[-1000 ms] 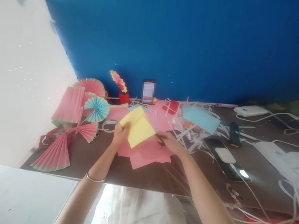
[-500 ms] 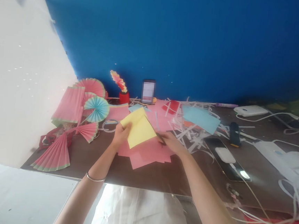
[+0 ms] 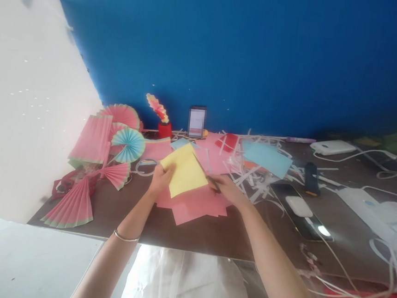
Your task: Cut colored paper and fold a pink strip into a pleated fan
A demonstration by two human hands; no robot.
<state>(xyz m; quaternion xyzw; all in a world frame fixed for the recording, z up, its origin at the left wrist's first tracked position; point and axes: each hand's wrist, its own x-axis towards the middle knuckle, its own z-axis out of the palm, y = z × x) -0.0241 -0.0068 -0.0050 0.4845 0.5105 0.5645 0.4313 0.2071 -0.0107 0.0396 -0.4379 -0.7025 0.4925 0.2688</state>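
A yellow sheet of paper is held up at a tilt over the dark table. My left hand pinches its left side, thumb on top. In my right hand is a pair of dark scissors, the fingers closed round the handles. Their thin blades lie along the sheet's right edge; whether they are spread or together cannot be made out. Beneath the yellow sheet, several pink sheets lie loosely stacked on the table.
Pink folded paper fans and a blue one lie left. White paper strips and a light blue sheet lie right of centre. A phone stands at the blue wall; another phone and cables are on the right.
Both hands stay in almost the same place. The yellow sheet and the scissors show hardly any shift.
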